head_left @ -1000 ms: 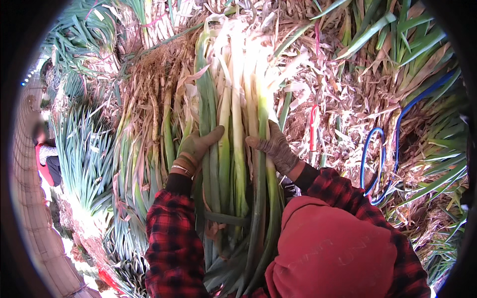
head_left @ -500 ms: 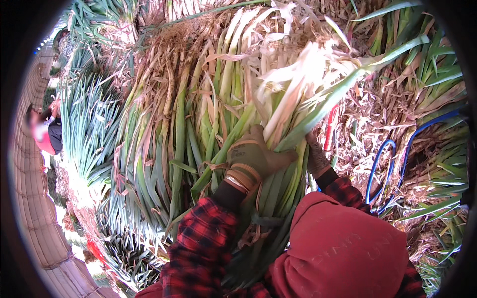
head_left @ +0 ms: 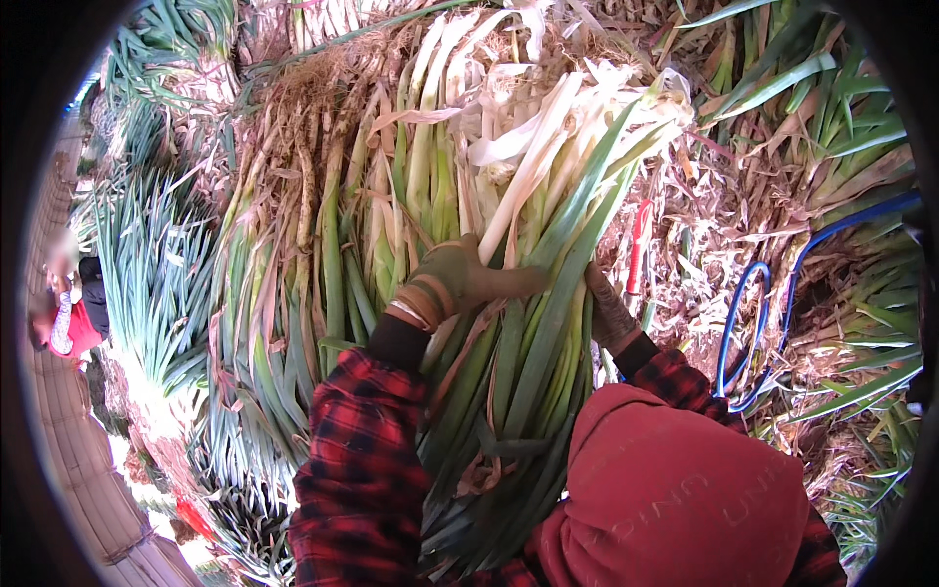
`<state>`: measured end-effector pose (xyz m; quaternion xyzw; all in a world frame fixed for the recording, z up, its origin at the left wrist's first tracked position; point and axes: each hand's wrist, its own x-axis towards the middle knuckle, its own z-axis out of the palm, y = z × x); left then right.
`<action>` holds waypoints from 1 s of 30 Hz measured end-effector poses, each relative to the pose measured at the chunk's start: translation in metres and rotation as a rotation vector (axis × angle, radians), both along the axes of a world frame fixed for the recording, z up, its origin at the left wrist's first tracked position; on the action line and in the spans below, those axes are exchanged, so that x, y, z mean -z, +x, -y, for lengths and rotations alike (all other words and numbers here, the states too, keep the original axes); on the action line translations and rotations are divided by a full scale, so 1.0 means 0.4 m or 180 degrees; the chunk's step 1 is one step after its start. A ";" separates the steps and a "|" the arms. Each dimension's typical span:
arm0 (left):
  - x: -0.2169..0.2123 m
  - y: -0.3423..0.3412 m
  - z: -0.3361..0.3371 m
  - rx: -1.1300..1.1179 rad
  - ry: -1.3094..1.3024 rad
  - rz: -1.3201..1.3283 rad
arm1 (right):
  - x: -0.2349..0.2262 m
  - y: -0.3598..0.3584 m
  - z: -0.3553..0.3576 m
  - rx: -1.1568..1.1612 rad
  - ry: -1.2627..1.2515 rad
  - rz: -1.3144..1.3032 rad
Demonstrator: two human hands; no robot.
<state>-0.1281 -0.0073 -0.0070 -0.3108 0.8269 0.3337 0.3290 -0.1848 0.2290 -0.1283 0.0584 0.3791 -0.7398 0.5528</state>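
A thick bundle of long leeks [head_left: 533,284], white stalks at the top and green leaves toward me, lies tilted to the right in front of me. My left hand [head_left: 455,279], in a dark green glove, lies across the top of the bundle with fingers pointing right. My right hand [head_left: 608,311], in a dark patterned glove, grips the bundle's right side from underneath. Red plaid sleeves cover both forearms. More leeks [head_left: 323,245] with dry brown husks are stacked to the left of the bundle.
Dry husks and loose green leaves [head_left: 812,127] cover the ground at right, with a blue cord [head_left: 736,333] looped there and a red-handled tool [head_left: 639,245] beside the bundle. A row of leeks [head_left: 147,284] lies at left, where another person [head_left: 68,313] crouches. A red hood [head_left: 685,489] fills the lower right.
The bundle has swung from upright to tilted right. My left hand has moved across its top; my right hand has slipped down along its right side. The view has shifted.
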 end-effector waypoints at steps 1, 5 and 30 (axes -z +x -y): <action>0.030 0.011 0.013 0.0121 -0.0008 0.0079 | 0.023 0.003 0.001 0.0086 -0.0094 0.0014; 0.064 0.042 0.032 -0.0244 0.0636 -0.0229 | -0.018 -0.019 0.036 0.0033 -0.0026 0.0290; 0.182 0.596 0.321 -0.2881 0.4543 -0.1997 | -0.018 0.152 0.349 -0.0501 -0.0876 -0.0950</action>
